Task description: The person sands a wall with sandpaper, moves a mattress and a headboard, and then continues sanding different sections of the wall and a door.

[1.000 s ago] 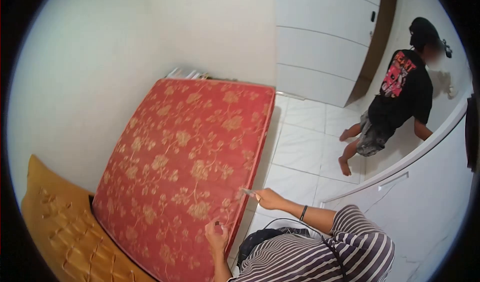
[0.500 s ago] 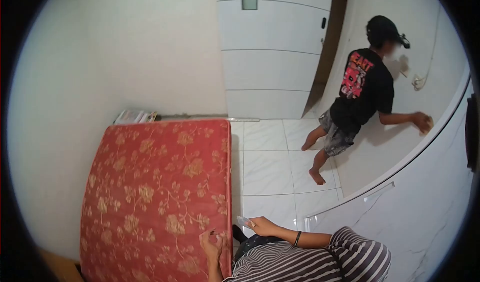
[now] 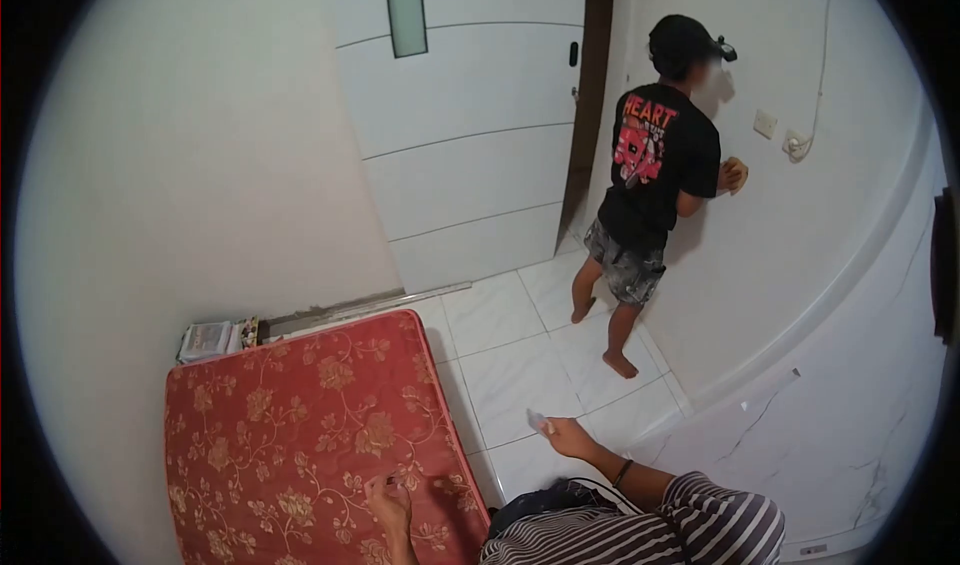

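Observation:
My right hand (image 3: 568,437) is closed on a small pale, flat piece (image 3: 537,421) that looks partly see-through. Its exact kind does not show. The piece juts out past my fingertips, over the white tiled floor. My left hand (image 3: 390,505) is above the red mattress (image 3: 300,445) with gold flowers, its fingers curled. Something small and dark shows at those fingertips, too small to name.
Ahead on the right, a person (image 3: 660,165) in a black T-shirt and cap presses a tan pad (image 3: 738,175) to the wall near the sockets (image 3: 765,125). A white door (image 3: 470,135) stands behind. Stacked papers (image 3: 207,340) lie past the mattress.
My view has turned, so the mattress sits lower in it. The other person has straightened and brought the pad higher up the wall. My right hand still holds the pale piece.

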`<state>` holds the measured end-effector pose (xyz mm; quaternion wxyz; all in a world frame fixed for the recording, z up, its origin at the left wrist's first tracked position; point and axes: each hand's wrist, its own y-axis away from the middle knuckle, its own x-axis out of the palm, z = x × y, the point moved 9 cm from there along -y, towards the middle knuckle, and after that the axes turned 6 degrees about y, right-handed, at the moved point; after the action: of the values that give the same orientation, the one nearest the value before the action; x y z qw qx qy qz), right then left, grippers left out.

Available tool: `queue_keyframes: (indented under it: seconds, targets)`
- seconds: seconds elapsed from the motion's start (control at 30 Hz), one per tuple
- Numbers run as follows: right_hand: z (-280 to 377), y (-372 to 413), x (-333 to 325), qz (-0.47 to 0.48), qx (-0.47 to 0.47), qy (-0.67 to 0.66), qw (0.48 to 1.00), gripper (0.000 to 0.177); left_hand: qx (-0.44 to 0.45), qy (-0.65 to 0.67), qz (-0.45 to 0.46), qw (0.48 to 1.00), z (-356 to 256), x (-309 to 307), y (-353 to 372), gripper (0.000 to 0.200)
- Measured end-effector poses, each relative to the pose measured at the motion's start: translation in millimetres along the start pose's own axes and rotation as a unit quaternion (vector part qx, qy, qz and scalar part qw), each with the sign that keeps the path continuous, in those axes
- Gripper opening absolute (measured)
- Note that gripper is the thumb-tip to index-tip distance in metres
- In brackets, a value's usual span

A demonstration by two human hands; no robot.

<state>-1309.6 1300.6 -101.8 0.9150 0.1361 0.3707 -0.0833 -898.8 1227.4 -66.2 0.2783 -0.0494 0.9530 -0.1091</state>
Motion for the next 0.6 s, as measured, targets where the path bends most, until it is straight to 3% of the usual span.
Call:
queue_keyframes:
  seconds: [0.07, 0.1, 0.13, 0.23, 0.33, 0.37, 0.4, 0.47, 0.6]
  targets:
    - [-23, 2, -3, -0.038, 0.034, 0.023, 0.998, 0.032, 0.017, 0.000, 0.024, 1.000, 1, 13, -16, 0.029]
    - [-31, -1, -4, -0.065, 0.040, -0.004, 0.997, 0.046, 0.034, -0.001, 0.039, 0.999, 1, 24, -22, 0.027]
    - [-33, -7, -3, -0.066, 0.048, -0.004, 0.997, 0.046, 0.050, -0.002, 0.052, 0.997, 2, 36, -28, 0.026]
    - [-42, -45, 10, -0.072, 0.052, -0.017, 0.996, 0.045, -0.027, 0.030, 0.090, 0.995, 21, 83, -45, 0.025]
    - [-19, -101, 8, -0.045, 0.026, -0.024, 0.998, 0.040, -0.016, 0.054, 0.113, 0.992, -18, 118, -78, 0.026]
    - [-6, -122, 4, -0.019, 0.038, -0.038, 0.998, 0.041, 0.011, 0.085, 0.104, 0.991, -5, 135, -89, 0.026]
    - [1, -147, 1, -0.014, 0.024, -0.032, 0.999, 0.040, 0.030, 0.067, 0.104, 0.992, 9, 147, -98, 0.025]
    - [21, -198, -7, -0.007, -0.008, -0.017, 1.000, 0.039, 0.071, 0.032, 0.101, 0.992, -18, 166, -130, 0.025]
    - [64, -287, -45, 0.031, -0.050, -0.033, 0.998, 0.041, -0.001, 0.067, 0.141, 0.988, -39, 209, -216, 0.032]
